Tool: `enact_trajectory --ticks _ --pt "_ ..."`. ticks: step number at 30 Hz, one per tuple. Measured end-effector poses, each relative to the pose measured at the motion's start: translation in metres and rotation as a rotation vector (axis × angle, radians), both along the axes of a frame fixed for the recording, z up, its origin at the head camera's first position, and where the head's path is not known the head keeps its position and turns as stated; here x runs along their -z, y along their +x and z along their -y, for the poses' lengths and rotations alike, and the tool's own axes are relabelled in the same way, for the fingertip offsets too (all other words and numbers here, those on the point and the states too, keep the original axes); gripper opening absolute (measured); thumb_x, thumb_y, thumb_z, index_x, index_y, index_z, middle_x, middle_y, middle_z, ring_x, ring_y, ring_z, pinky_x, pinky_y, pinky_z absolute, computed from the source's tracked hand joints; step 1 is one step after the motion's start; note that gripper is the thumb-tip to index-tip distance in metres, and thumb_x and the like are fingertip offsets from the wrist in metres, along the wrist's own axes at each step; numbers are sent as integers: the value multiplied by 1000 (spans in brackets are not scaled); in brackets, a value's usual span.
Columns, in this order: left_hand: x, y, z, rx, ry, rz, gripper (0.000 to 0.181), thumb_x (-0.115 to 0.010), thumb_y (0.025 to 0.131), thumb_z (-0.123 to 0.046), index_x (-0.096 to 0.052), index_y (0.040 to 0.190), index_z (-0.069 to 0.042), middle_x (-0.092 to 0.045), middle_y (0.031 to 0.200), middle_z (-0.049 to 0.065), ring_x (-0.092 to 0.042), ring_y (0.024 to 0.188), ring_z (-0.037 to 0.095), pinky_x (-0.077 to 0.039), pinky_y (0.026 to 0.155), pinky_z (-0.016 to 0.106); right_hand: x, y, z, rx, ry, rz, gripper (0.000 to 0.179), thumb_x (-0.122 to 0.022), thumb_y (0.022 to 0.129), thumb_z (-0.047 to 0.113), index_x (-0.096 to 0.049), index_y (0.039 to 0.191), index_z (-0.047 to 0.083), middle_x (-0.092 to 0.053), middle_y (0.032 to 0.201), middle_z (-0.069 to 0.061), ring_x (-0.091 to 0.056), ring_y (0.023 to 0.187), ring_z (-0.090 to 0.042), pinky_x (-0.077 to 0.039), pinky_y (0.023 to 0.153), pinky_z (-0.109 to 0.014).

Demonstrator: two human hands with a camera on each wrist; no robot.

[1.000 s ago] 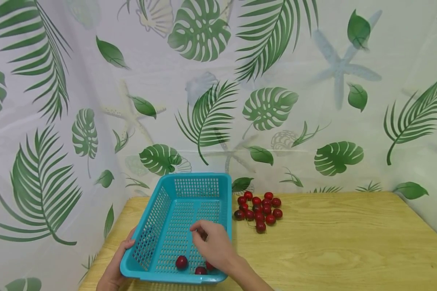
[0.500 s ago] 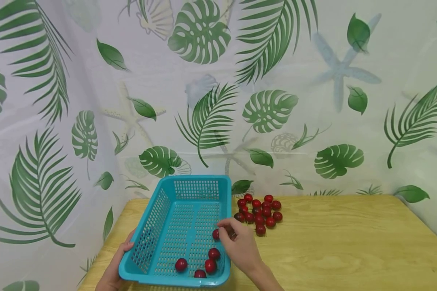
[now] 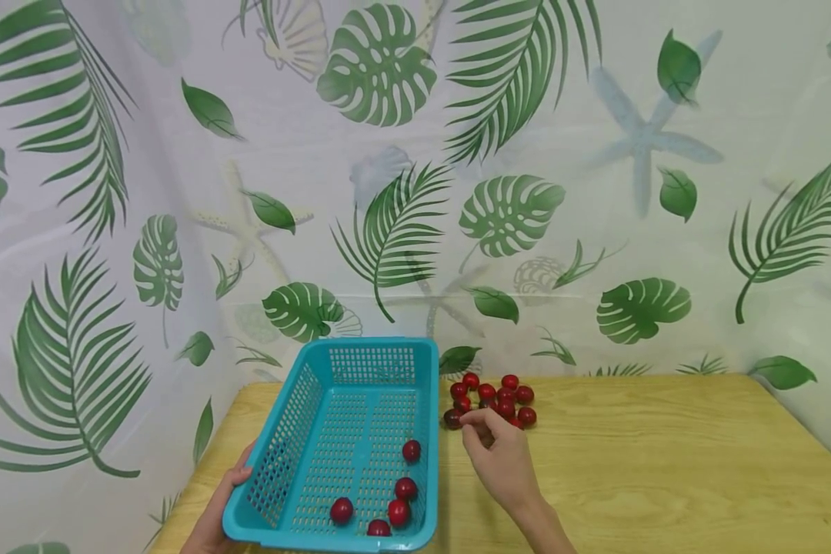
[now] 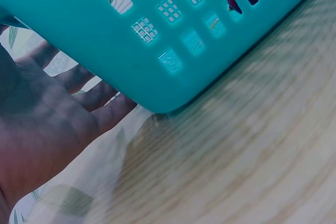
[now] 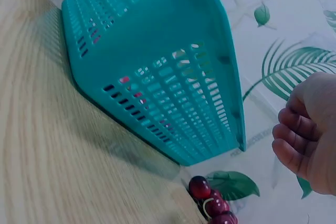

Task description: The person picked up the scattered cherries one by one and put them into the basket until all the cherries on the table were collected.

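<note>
My left hand point(image 3: 223, 504) holds the turquoise plastic basket point(image 3: 435, 431) by its left side, thumb at the rim. In the left wrist view the fingers point(image 4: 113, 113) lie under the basket's edge. Several dark red cherries lie inside, one point(image 3: 342, 511) near the front and another point(image 3: 412, 451) by the right wall. Beyond that wall my right hand point(image 3: 504, 460) hovers at the near side of a cluster of cherries point(image 3: 505, 406), partly covering it. Its fingers are loosely curled, with a gap between thumb and index finger. Nothing shows in its grasp.
Basket and cherries stand on a light wood-grain table point(image 3: 651, 462). A white sheet point(image 3: 554, 323) printed with green leaves hangs behind the table and along its left side. The loose cherries lie near the table's back edge, close to the basket's right wall.
My right hand has moved right, out of the basket to the loose cherries. The cherry it held half a second ago now lies by the basket's right wall. The left hand keeps its hold.
</note>
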State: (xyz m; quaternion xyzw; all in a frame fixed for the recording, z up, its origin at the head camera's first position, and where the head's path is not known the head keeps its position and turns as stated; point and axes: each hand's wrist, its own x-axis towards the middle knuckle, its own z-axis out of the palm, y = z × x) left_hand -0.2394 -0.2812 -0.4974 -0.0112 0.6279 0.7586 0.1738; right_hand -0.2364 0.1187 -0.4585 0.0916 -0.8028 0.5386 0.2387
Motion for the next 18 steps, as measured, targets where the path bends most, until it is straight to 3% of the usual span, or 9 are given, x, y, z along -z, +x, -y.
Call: enact_trajectory --ticks 9,18 --pt "-2 0 -1 -16 -25 4 64 -25 104 -39 2 160 -23 4 165 19 -9 143 38 -36 99 37 6 -7 -18 159 255 158 8 -65 88 5 -72 93 8 -60 66 5 -48 55 -8 -40 51 -24" --pt "-4 0 -3 -61 -93 39 68 -27 102 -44 -1 160 -22 -6 163 23 -24 139 42 -40 98 43 15 -12 -27 160 494 265 11 -64 85 7 -74 91 4 -58 62 4 -44 51 -9 -36 46 -26"
